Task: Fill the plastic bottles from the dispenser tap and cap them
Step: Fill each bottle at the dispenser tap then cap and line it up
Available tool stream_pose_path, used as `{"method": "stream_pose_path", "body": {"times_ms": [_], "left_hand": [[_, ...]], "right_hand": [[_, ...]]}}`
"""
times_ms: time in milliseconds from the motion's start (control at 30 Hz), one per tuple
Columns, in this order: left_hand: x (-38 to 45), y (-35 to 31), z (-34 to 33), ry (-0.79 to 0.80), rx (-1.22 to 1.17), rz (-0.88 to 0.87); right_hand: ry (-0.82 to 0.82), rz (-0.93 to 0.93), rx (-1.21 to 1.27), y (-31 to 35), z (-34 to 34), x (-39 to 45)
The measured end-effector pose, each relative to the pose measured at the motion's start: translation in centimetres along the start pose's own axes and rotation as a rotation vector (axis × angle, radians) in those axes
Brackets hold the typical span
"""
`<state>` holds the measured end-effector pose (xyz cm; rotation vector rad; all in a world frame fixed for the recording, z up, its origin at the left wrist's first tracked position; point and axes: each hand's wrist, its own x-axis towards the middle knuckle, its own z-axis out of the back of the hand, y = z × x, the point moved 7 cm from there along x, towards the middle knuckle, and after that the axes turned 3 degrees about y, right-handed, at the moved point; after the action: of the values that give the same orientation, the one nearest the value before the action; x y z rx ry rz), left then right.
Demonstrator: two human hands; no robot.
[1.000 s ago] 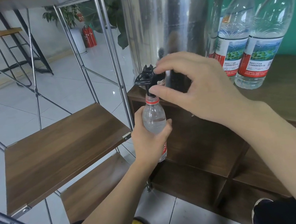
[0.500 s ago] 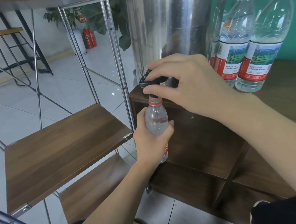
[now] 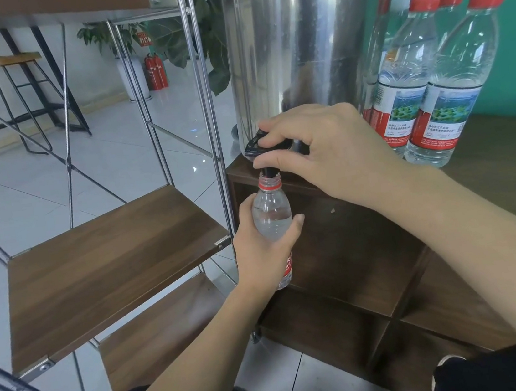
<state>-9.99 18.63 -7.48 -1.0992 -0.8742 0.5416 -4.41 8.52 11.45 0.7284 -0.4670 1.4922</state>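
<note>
- An uncapped plastic bottle (image 3: 272,216) is being gripped upright by the left hand (image 3: 265,250), fingers curled round its body, its mouth directly under the black tap (image 3: 265,148).
- The tap lever is being pinched between thumb and fingers of the right hand (image 3: 326,153).
- Four red-capped bottles (image 3: 432,80) are being kept beside the steel dispenser (image 3: 294,36) on the wooden cabinet (image 3: 509,168).

Open bottle (image 3: 272,216) directly under tap (image 3: 264,148)

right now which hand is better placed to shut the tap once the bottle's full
Right. The right hand already grips the black tap lever on the steel dispenser. The left hand holds the bottle under the spout and probably should stay there.
</note>
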Motion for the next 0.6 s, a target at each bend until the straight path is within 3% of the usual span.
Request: {"method": "stream_pose_path", "body": {"times_ms": [600], "left_hand": [[0.27,0.34,0.07,0.010,0.018,0.017]], "right_hand": [[0.034,0.058,-0.088,0.69,0.24,0.36]]}}
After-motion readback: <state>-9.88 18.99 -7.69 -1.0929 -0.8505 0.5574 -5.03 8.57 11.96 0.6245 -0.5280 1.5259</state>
